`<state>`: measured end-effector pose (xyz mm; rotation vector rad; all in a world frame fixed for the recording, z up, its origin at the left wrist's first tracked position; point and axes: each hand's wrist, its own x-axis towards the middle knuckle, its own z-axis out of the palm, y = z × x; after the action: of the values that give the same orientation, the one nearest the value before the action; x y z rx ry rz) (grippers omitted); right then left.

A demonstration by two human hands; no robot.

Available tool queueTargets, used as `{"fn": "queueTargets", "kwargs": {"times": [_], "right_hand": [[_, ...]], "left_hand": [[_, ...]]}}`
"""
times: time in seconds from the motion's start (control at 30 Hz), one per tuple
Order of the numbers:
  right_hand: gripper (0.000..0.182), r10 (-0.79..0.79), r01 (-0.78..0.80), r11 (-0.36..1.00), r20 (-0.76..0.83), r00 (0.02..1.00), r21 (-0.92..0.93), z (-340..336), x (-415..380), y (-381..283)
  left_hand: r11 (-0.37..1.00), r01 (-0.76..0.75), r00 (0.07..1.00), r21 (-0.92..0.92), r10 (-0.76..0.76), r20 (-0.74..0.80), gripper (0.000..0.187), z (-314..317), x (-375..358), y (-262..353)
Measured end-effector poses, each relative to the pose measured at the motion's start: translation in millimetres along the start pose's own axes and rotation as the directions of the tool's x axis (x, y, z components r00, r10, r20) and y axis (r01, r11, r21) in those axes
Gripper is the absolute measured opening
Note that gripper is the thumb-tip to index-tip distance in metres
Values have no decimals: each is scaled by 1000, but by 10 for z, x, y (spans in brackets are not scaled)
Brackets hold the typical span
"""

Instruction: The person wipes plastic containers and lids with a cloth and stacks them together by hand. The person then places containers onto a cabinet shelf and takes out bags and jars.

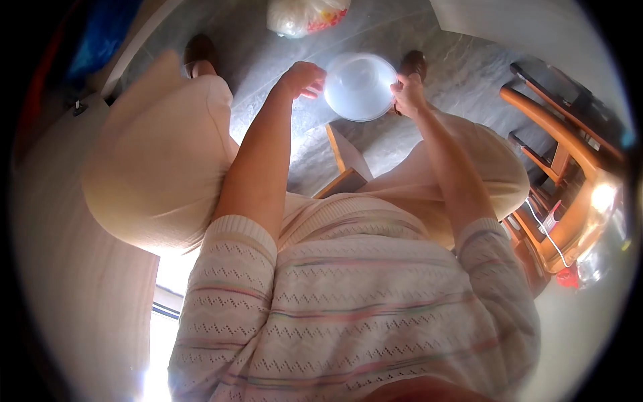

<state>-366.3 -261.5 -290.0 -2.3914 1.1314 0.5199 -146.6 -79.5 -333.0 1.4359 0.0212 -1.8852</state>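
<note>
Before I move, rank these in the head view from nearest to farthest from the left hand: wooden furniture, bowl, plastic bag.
1. Bowl, just right of the left hand.
2. Plastic bag, on the floor beyond the hand.
3. Wooden furniture, far over on the right side.

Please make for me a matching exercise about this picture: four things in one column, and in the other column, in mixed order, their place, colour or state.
Things:
1. Round bowl
2. Plastic bag
3. Curved wooden furniture part
4. Knitted sweater

Place, colour or state:
A. Orange-brown, off to the right side
B. Held at its rim by the right hand
C. Whitish, with thin coloured stripes, worn by the person
D. On the grey floor, with red and yellow on it

Right pairs: 1-B, 2-D, 3-A, 4-C
</note>
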Motion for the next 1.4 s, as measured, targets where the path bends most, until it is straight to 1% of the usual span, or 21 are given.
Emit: {"fn": "queueTargets", "kwargs": {"times": [0.03,0.13,0.23,0.27,0.33,0.43,0.53,0.63,0.83,0.93,1.03,1.07,1.17,1.23,1.33,1.4], "right_hand": [[29,12,-11,998,-16,1000,60,-19,-15,-21],[34,21,-21,996,-3,1000,87,-118,-65,-82],[38,-139,139,990,-86,987,-4,-109,-4,-60],[39,-125,128,992,-88,988,20,-110,6,-68],[41,-97,103,992,-92,991,67,-124,20,-87],[37,-80,82,996,-52,995,27,-206,21,-98],[33,12,-11,991,-9,1000,136,-283,-19,-123],[31,-57,60,988,-21,998,145,-395,-49,-142],[33,-136,140,978,-36,990,153,-431,-94,-106],[34,-190,202,971,-99,977,129,-431,-101,-128],[35,-242,263,963,-236,941,57,-387,-101,-136],[34,-246,268,962,-256,935,53,-383,-89,-128],[33,-265,287,958,-320,910,24,-415,-90,-152],[31,-286,303,953,-370,884,-14,-474,-126,-188],[24,-221,253,966,-352,909,46,-512,-134,-197],[19,-212,240,970,-353,911,36,-509,-124,-188]], "left_hand": [[1000,-10,1000,4,10,0,26,2,4,12],[998,-55,998,34,55,14,27,24,-4,13],[994,-85,996,69,83,34,27,23,38,-23],[993,-91,995,80,87,41,28,15,78,-43],[994,-79,997,81,79,1,28,6,137,-65],[994,-47,998,94,51,-35,27,34,165,-53],[996,-32,998,85,37,-50,27,67,158,-14],[996,-40,998,84,44,-44,28,90,132,19],[985,-96,995,141,95,17,32,144,88,67],[976,-129,991,177,121,51,33,174,58,89],[968,-162,986,194,152,63,33,208,92,76],[966,-172,985,195,163,64,33,218,103,83],[965,-186,982,184,185,20,27,257,122,100],[962,-187,982,200,186,20,26,268,125,113],[959,-192,981,207,190,28,25,290,149,127],[960,-187,982,206,183,37,26,302,187,126]]}}
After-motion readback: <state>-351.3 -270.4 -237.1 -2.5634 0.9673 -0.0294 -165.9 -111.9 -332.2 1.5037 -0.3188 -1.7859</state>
